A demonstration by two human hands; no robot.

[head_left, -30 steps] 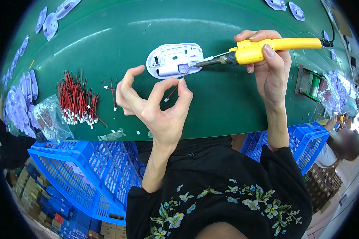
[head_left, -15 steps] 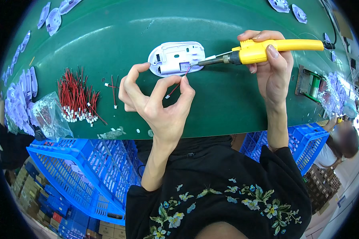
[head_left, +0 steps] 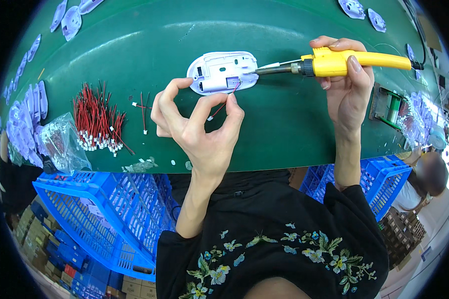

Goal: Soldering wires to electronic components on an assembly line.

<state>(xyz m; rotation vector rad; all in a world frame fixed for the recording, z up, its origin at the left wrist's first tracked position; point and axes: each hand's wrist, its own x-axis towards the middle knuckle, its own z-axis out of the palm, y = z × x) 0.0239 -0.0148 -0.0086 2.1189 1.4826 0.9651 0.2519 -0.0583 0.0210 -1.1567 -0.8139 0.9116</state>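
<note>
A white oval plastic housing (head_left: 214, 67) with slots and a small square recess lies on the green table. My left hand (head_left: 199, 122) pinches a short red-and-black wire (head_left: 219, 108) between thumb and index finger. One wire end reaches into the recess; a small white connector hangs at the other. Another left finger touches the housing's left edge. My right hand (head_left: 349, 84) grips a yellow soldering iron (head_left: 329, 64) from the right. Its metal tip points at the housing's right side, just right of the recess; whether it touches the plastic, I cannot tell.
Left of my hand lie a few loose wires (head_left: 144, 114) and a heap of red-and-black wires (head_left: 97, 119). Farther left are a clear plastic bag (head_left: 65, 142) and piled white housings (head_left: 22, 119). A green roller stand (head_left: 391, 109) stands right. Blue crates (head_left: 105, 214) sit below the table edge.
The soldering iron has drawn back to the right, its tip moving away from the wire end. My left hand keeps its pinch, and the housing has shifted very slightly right.
</note>
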